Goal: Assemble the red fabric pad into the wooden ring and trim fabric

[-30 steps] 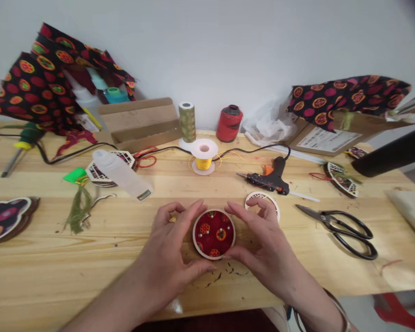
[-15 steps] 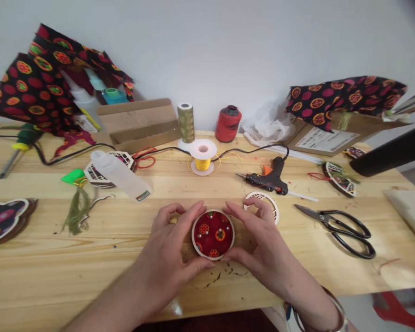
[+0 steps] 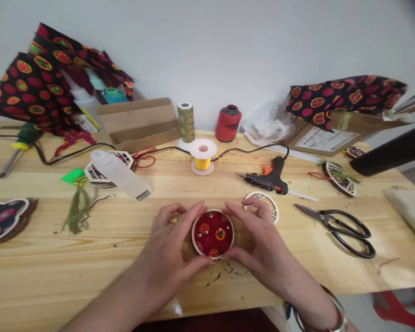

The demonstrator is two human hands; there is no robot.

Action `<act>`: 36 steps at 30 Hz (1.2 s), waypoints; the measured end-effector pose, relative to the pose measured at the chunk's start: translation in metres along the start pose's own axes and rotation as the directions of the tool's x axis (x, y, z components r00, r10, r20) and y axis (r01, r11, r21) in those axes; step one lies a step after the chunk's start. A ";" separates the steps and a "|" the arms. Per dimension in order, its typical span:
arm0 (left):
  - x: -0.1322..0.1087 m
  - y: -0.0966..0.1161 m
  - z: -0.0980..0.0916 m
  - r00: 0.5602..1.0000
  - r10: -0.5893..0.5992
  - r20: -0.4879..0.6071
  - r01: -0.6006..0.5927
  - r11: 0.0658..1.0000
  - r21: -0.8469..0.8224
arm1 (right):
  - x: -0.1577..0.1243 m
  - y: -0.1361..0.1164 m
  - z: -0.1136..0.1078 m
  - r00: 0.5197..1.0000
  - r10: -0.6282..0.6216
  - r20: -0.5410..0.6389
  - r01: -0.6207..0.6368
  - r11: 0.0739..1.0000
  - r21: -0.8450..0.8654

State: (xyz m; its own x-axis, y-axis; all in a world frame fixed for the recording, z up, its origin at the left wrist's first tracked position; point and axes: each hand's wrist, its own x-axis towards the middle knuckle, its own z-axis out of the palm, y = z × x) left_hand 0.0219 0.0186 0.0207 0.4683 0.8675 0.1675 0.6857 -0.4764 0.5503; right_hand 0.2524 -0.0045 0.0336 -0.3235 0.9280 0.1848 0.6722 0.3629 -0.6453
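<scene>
A round dark-red fabric piece with a pale wooden rim (image 3: 211,244) rests near the table's front edge, with orange flower prints and several small pearly beads on its face. My left hand (image 3: 169,251) curves around its left side, thumb at the near rim and fingertips at the far rim. On the opposite side my right hand (image 3: 263,242) holds it in the same way. Just beyond the right fingers lies a wooden openwork ring (image 3: 275,213), partly covered by them. What is under the round piece stays hidden.
Black scissors (image 3: 339,228) lie to the right. Behind them are a hot glue gun (image 3: 271,177) and its cord. A yellow thread spool (image 3: 203,163), a clear plastic bottle (image 3: 121,175), an open cardboard box (image 3: 141,131) and a screwdriver (image 3: 15,154) are farther back or left.
</scene>
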 end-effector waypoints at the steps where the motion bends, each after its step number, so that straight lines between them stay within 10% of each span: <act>1: 0.000 0.000 0.000 1.000 0.000 -0.003 0.000 1.000 0.003 | 0.000 0.000 0.000 1.000 0.000 0.000 0.000 1.000 0.000; 36: 0.001 0.002 -0.002 1.000 0.012 -0.007 -0.012 1.000 -0.003 | 0.000 -0.001 -0.001 1.000 -0.031 -0.004 0.031 0.999 0.023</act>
State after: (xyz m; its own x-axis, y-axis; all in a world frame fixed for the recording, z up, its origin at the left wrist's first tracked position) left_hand 0.0229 0.0184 0.0236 0.4729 0.8625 0.1801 0.6784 -0.4868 0.5503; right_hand 0.2520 -0.0044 0.0348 -0.3415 0.9166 0.2081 0.6465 0.3898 -0.6558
